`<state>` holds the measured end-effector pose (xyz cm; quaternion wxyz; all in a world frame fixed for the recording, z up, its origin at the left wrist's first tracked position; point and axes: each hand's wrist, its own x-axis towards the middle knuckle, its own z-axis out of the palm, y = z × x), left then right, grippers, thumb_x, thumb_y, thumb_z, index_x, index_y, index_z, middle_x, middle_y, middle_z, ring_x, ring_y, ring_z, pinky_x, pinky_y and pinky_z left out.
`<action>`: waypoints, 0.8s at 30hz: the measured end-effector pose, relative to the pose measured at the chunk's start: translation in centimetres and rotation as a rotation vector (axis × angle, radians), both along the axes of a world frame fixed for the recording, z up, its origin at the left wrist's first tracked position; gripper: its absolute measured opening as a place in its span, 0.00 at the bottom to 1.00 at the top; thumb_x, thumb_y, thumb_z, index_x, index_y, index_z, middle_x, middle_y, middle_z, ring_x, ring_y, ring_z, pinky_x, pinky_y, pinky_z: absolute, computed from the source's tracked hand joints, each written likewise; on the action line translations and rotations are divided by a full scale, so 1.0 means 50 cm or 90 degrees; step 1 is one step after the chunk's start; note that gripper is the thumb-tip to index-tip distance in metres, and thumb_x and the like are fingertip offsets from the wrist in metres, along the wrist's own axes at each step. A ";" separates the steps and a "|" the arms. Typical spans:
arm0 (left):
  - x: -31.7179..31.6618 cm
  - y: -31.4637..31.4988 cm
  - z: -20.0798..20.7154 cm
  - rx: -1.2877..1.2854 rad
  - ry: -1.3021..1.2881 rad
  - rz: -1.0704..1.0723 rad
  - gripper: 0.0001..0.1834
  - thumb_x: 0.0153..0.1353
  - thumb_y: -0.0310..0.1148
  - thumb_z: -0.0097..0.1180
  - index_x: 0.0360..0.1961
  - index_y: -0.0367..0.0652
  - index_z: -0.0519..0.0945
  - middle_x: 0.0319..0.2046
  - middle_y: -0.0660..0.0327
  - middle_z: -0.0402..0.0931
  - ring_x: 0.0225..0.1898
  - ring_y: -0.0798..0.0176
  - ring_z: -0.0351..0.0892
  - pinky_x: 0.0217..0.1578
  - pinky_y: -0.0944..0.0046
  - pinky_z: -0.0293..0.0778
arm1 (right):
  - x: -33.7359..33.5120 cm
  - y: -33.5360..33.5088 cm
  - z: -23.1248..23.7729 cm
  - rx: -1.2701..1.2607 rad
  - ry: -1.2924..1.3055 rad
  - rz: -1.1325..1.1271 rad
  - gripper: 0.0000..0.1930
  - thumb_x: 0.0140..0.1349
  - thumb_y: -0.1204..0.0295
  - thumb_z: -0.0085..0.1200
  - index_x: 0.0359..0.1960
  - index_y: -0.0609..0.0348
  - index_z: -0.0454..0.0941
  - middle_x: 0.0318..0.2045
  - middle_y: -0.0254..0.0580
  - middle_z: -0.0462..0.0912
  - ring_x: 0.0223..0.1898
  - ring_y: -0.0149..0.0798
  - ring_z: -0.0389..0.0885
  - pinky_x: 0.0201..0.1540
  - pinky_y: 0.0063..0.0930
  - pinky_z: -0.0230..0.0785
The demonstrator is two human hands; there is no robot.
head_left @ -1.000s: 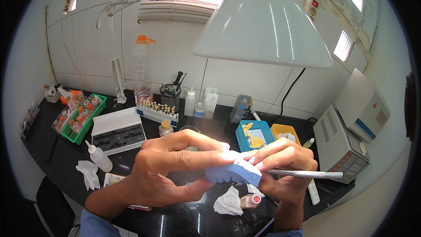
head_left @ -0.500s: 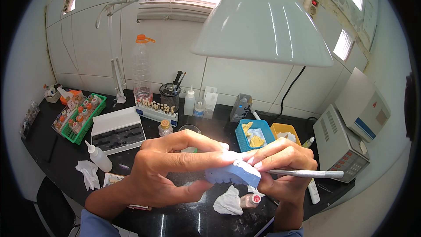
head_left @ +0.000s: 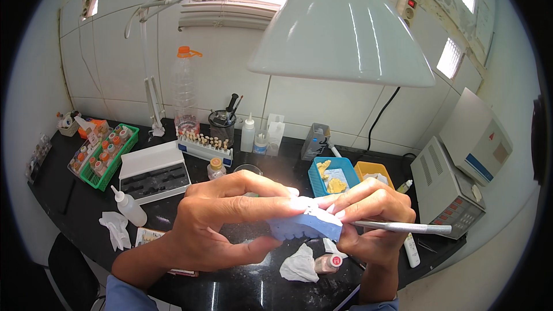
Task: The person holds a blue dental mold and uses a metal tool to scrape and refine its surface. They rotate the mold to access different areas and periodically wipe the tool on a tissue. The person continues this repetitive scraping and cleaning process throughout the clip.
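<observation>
Lit brightly under the lamp, a blue dental cast (head_left: 311, 226) with tooth shapes along its lower edge is held above the counter. My left hand (head_left: 222, 216) is closed on the cast's left side, fingers on top and thumb below. At its right end, my right hand (head_left: 377, 210) presses fingertips against the upper part. A slim silver-handled instrument (head_left: 416, 227) is gripped in that same hand, its handle pointing right. The instrument's working tip is hidden by the fingers. Whitish teeth at the top of the cast are washed out by glare.
A white lamp shade (head_left: 343, 34) hangs overhead. On the black counter lie a tissue (head_left: 299, 264), a small bottle (head_left: 328, 264), a squeeze bottle (head_left: 131, 207), an open case (head_left: 152, 175) and a green basket (head_left: 109, 158). A blue tray (head_left: 317, 178) and a furnace-like machine (head_left: 446, 181) stand right.
The cast has tilted very slightly in my hands, and the right fingertips have shifted a little on it. Both grips are otherwise the same.
</observation>
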<state>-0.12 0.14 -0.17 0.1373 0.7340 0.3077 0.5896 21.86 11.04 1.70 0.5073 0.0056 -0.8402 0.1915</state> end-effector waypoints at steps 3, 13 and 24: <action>0.002 0.001 0.000 0.001 -0.005 -0.005 0.23 0.48 0.21 0.73 0.49 0.40 0.86 0.44 0.49 0.82 0.51 0.46 0.85 0.55 0.46 0.81 | 0.004 -0.002 0.005 0.006 -0.002 -0.007 0.12 0.42 0.86 0.65 0.27 0.59 0.78 0.25 0.41 0.85 0.30 0.41 0.90 0.33 0.29 0.83; 0.006 0.008 -0.012 0.010 -0.030 -0.020 0.23 0.47 0.19 0.74 0.47 0.37 0.84 0.44 0.49 0.80 0.52 0.46 0.84 0.55 0.47 0.81 | 0.006 0.000 0.005 0.005 0.004 -0.030 0.11 0.43 0.87 0.63 0.26 0.60 0.77 0.25 0.43 0.84 0.29 0.41 0.89 0.34 0.32 0.85; 0.005 0.013 -0.016 0.024 -0.017 -0.041 0.24 0.48 0.19 0.74 0.48 0.37 0.80 0.45 0.49 0.78 0.52 0.46 0.83 0.54 0.47 0.82 | 0.009 0.001 0.004 -0.014 0.007 -0.028 0.09 0.45 0.88 0.61 0.26 0.61 0.77 0.25 0.45 0.83 0.30 0.43 0.90 0.37 0.36 0.86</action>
